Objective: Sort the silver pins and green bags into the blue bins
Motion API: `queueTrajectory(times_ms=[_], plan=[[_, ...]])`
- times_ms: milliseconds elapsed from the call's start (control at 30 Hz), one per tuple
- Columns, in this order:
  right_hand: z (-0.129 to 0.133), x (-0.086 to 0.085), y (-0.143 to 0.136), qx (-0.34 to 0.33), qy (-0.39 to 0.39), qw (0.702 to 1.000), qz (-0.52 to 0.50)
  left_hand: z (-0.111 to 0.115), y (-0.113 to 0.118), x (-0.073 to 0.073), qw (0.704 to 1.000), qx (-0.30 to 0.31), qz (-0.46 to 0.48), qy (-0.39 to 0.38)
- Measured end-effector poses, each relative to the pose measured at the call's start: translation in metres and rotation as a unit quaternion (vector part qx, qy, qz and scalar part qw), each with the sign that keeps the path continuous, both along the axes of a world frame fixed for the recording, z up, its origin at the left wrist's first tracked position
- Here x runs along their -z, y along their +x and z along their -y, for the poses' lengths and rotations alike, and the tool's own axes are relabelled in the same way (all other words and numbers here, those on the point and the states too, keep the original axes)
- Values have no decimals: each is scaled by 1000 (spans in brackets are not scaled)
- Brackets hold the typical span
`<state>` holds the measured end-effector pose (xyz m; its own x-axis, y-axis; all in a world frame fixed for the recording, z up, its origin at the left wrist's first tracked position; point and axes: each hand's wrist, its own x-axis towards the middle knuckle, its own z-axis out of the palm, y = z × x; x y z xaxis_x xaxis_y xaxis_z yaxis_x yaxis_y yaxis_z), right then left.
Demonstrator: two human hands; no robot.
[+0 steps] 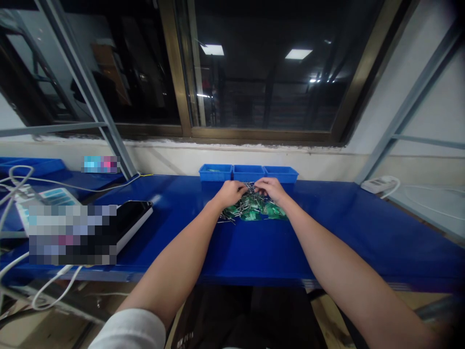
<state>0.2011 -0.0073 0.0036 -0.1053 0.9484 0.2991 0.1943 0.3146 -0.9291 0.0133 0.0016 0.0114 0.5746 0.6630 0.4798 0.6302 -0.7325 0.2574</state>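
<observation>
Pile of metal rods and green pieces (250,209) lies on the blue tabletop (250,249). On the dark garment (247,315), lettering (185,339) is unclear. A dark-topped device (132,213) sits well left; three blue bins (249,177) stand behind. Left hand (231,193) and right hand (271,189), both curled, partly cover the pile; I cannot tell whether they grip anything.

Dark window (269,92) above, power strip (378,184) at right, black-screened device (133,213) and white cables (64,271) at left.

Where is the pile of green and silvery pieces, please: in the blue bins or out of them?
Out of them: the pile lies on the blue table, in front of the row of blue bins.
</observation>
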Motion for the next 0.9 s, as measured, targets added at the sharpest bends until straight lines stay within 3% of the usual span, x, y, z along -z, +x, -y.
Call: queueTrajectory(times_ms=[233, 400, 500, 700, 800, 900], plan=[[-2, 3, 3, -20, -20, 999, -30, 0, 0, 0, 1000, 10, 3, -15], [-2, 3, 5, -6, -17, 999, -33, -2, -2, 1, 998, -38, 17, -39], [-6, 5, 9, 40, -11, 999, -10, -7, -6, 3, 996, -74, 31, -39], [-25, 9, 29, 208, 22, 977, 45, -14, -7, 9, 993, -119, -8, -28], [-31, 8, 40, 235, 35, 971, 5, -13, -4, 11, 993, -114, -21, -21], [-30, 7, 48, 218, 16, 973, -71, -15, -4, 12, 994, -109, -5, -33]])
